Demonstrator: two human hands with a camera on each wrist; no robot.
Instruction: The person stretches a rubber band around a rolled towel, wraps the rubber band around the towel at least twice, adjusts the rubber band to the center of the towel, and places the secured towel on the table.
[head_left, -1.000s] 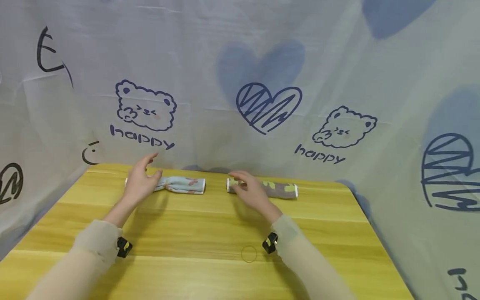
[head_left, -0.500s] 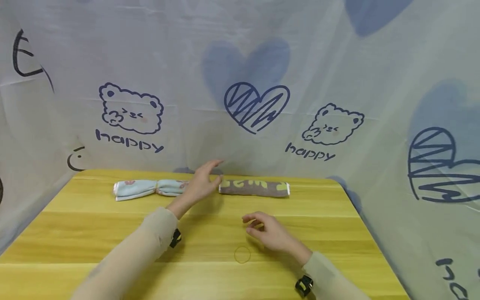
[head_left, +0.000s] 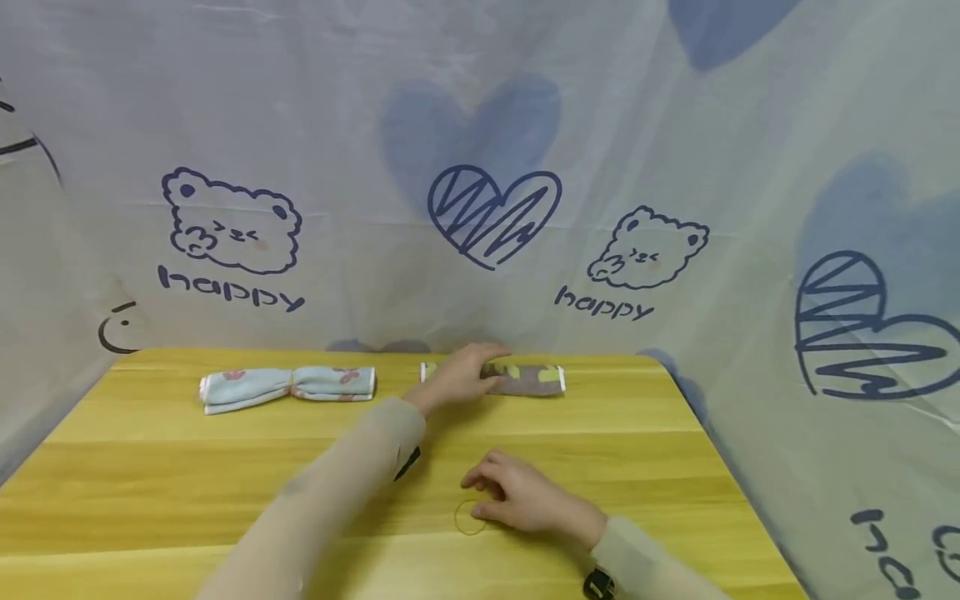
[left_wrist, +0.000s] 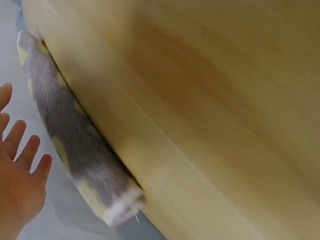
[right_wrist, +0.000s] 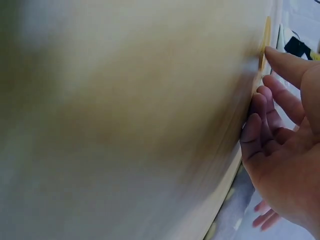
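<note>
Reaching further right since half a second ago, left hand (head_left: 457, 377) lays loosely straight fingers on the grey rolled towel (head_left: 525, 379) at the desk's (head_left: 675, 467) far edge, not yet gripping, while right hand (head_left: 525, 500) rests relaxed, empty.

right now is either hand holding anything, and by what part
Nothing is gripped. The left hand lies open on the grey-and-green rolled towel, near its left end; the right hand rests on the table.

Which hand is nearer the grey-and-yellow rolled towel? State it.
Left. The left hand reaches across to the grey-and-yellow rolled towel at the table's far edge; the right hand rests on the table, well short of it.
</note>
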